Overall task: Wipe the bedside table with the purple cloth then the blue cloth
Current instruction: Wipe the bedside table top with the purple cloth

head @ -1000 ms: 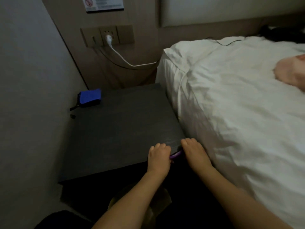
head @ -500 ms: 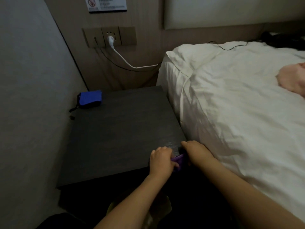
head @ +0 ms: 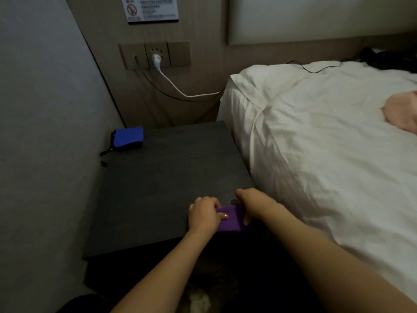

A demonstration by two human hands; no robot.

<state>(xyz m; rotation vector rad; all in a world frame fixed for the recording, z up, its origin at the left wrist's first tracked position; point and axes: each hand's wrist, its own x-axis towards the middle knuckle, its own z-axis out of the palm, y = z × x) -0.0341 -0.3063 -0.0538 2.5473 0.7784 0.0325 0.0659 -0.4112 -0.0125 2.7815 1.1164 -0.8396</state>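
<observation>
The dark bedside table [head: 162, 181] fills the middle of the view, between the wall and the bed. At its near right corner the purple cloth [head: 233, 219] is stretched between both hands. My left hand [head: 205, 213] grips its left end and my right hand [head: 255, 204] grips its right end. The cloth hangs at the table's front edge, partly hidden by my fingers. A folded blue cloth [head: 128, 138] lies at the table's far left corner against the wall, on something dark with a short black strap.
A white bed [head: 327, 143] presses against the table's right side, with a pink item [head: 404, 114] on it. The grey wall [head: 45, 132] borders the left side. A white cable [head: 180, 89] runs from the wall socket [head: 155, 57] toward the bed.
More of the purple cloth shows between my hands, which have moved slightly apart along the table's front corner. The view has tilted a little lower.
</observation>
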